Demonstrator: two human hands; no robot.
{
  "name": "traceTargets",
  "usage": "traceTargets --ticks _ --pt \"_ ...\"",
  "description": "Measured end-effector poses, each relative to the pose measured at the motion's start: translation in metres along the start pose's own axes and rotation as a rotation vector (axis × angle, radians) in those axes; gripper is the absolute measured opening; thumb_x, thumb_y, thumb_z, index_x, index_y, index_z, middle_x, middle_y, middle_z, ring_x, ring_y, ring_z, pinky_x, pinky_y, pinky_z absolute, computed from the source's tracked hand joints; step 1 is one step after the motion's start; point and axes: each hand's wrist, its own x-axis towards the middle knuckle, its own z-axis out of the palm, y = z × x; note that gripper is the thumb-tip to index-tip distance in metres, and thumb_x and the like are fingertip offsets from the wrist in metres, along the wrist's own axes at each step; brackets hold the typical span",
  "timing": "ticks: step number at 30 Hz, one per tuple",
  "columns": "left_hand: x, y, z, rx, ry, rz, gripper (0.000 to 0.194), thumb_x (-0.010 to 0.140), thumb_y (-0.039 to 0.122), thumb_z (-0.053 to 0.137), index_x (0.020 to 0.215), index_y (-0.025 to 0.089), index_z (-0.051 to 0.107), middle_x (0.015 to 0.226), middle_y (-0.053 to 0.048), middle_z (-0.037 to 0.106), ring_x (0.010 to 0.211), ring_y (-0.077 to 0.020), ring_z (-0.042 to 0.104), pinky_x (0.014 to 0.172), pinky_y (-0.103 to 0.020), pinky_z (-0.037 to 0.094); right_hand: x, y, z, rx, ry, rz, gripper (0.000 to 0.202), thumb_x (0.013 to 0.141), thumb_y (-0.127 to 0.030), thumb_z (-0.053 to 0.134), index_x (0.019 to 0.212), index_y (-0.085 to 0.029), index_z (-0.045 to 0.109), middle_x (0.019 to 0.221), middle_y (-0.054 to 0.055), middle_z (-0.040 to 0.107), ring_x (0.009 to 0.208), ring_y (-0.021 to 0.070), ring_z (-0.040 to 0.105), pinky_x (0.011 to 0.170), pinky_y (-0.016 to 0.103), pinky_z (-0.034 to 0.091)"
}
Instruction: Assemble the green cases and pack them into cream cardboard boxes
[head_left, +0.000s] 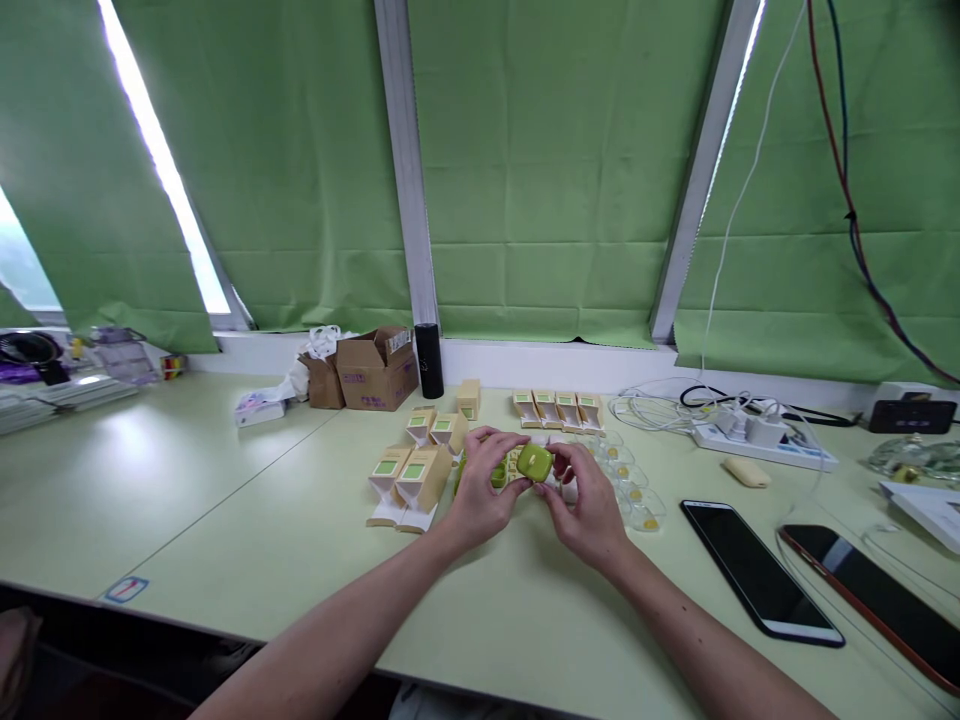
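Observation:
A small green case [535,461] is held above the table between my two hands. The fingers of my left hand [486,482] grip its left side and top edge. My right hand [587,503] pinches it from the right with thumb and fingers. Behind my left hand, partly hidden, lie more green pieces [499,474]. Clear round plastic pieces with yellow centres [635,494] lie to the right of my right hand. Small tan boxes [424,478] with green labels stand to the left of my left hand.
More tan boxes [568,410] stand in a row behind. A cardboard box [377,370] and a black cylinder [429,361] are at the back. On the right are two phones [761,570], a power strip [765,447], cables and a beige object [746,472].

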Motion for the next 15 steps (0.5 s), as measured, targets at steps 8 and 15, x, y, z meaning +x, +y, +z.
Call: traceTargets --ticks 8,15 --pt "-0.0012 -0.0010 0.0010 0.048 -0.038 0.069 0.049 0.088 0.009 0.072 0.133 0.025 0.067 0.122 -0.011 0.073 0.126 -0.0330 0.053 0.110 -0.053 0.045 -0.0006 -0.0015 -0.0004 -0.022 -0.005 -0.036 0.036 0.093 -0.026 0.066 0.128 -0.025 0.056 0.106 0.007 0.063 0.091 0.0242 0.062 0.076 0.038 0.053" --pt "-0.0012 0.0007 0.0013 0.012 -0.087 0.023 0.047 0.086 0.008 0.073 0.129 0.026 0.069 0.120 -0.009 0.073 0.122 -0.0312 0.056 0.113 -0.054 0.042 0.0001 -0.0022 -0.0001 -0.050 -0.013 -0.083 0.036 0.095 -0.026 0.063 0.131 -0.025 0.056 0.108 0.008 0.064 0.093 0.0254 0.063 0.077 0.039 0.055"
